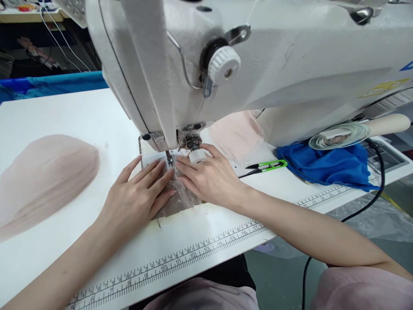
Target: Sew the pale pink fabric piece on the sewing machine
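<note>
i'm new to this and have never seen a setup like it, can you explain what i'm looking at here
There is one picture, from a camera worn on a person's head, looking forward and down. No robot here: you see the wearer's own bare left hand and right hand.

The big white thing is a sewing machine. Both hands lie on a thin see-through material near the needle area; they seem to press it flat rather than grip it.

On the white table, a sheer pinkish piece lies to the left. Toward the right are pale pink cloth, green-handled snips and blue cloth. A ruler scale runs along the near edge.
</note>
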Motion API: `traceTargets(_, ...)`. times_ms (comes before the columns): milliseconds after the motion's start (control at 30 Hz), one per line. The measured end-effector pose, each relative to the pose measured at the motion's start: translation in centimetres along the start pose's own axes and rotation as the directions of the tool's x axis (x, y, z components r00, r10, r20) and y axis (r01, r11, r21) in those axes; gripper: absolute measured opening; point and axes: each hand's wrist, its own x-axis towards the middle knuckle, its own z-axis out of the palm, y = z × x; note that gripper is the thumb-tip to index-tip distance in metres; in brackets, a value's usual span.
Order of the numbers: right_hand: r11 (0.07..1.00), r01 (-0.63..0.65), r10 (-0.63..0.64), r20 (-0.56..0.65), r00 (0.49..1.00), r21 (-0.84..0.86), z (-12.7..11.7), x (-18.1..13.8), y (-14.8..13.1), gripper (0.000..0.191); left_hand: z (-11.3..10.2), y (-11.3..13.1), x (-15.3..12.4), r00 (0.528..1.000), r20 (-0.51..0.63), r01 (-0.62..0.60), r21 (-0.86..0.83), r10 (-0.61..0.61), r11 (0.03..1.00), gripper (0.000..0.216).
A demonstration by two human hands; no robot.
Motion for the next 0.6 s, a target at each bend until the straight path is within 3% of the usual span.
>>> traceTargets(600,1.0,-0.013,0.013,-0.013,1.0,-0.001,0.02,-0.04,-0.09,0.033,0.0,0.15,-0.07,0.998,0.016,0.055,-0.029,-0.054,0.998,0.039)
